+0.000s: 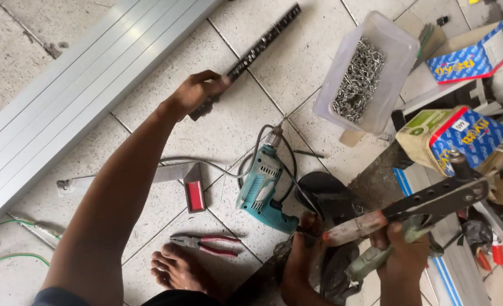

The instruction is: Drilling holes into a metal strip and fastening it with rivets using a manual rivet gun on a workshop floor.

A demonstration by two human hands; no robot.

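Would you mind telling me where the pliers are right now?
The pliers lie on the tiled floor, low in the head view, just above the bare foot and left of the teal drill.

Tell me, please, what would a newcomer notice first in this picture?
First, the left hand gripping a long dark perforated metal strip over the tiled floor. Next, the right hand clutching a hand riveter with worn red and green handles at lower right. Between them lies a teal electric drill, below a clear plastic tub of silver screws.
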